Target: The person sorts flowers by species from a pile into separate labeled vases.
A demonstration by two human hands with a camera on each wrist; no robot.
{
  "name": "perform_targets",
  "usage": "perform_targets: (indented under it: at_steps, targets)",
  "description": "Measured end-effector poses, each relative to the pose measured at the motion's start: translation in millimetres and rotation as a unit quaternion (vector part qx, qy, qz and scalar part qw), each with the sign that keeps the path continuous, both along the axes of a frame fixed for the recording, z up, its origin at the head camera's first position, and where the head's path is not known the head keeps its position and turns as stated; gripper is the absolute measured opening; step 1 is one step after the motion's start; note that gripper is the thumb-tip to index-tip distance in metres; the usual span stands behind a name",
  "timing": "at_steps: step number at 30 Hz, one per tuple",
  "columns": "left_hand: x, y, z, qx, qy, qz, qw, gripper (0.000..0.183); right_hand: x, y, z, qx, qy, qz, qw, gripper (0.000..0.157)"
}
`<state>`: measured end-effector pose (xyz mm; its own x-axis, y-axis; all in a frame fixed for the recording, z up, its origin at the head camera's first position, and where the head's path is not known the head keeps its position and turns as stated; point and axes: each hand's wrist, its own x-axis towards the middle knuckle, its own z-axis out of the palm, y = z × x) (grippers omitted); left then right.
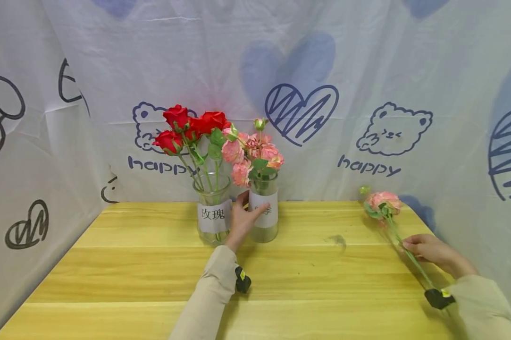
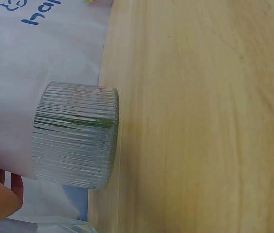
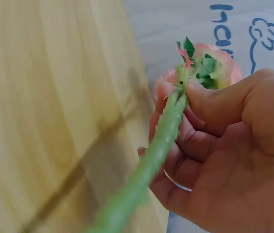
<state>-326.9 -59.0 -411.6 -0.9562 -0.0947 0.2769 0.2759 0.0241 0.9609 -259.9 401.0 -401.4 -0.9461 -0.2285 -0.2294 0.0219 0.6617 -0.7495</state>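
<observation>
My left hand (image 1: pixel 241 223) grips a ribbed glass vase (image 1: pixel 264 234), its thumb across the white label (image 1: pixel 272 215) and partly covering the writing. Several pink flowers (image 1: pixel 255 151) with green leaves and buds stand in that vase. In the left wrist view, the vase's ribbed base (image 2: pixel 78 136) shows green stems through the glass. On the right side, my right hand (image 1: pixel 439 252) pinches the green stem (image 1: pixel 421 271) of a single pink flower (image 1: pixel 384 202). Seen from the right wrist, thumb and fingertips hold the stem (image 3: pixel 158 141) just below the bloom.
Immediately left of the gripped vase stands a second glass vase (image 1: pixel 213 236) with a white label, holding several red roses (image 1: pixel 193 125). Both are near the back of the wooden table (image 1: pixel 123 283). A white printed cloth (image 1: pixel 221 61) hangs behind and at the sides.
</observation>
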Motion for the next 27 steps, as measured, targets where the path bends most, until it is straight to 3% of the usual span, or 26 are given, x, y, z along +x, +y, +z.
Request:
perform_targets:
  at_steps: [6, 15, 20, 27]
  targets:
    - [-0.4, -0.5, -0.3, 0.0, -0.004, 0.0, 1.0, 0.068, -0.8, -6.7, 5.7, -0.029, 0.028, -0.015, 0.999, 0.044]
    - [0.1, -0.1, -1.2, 0.001, 0.0, 0.002, 1.0, 0.069, -5.4, -28.6, 13.0, -0.073, 0.098, -0.092, 0.988, 0.049]
    - [-0.4, -0.8, -2.5, 0.002, 0.005, 0.002, 1.0, 0.07, -11.1, -43.4, 16.5, -0.14, 0.14, -0.134, 0.971, 0.048]
    - [1.6, -0.4, -1.0, 0.001, 0.016, 0.001, 0.9999, 0.067, -18.6, -67.2, 18.0, -0.264, 0.174, -0.183, 0.931, 0.028]
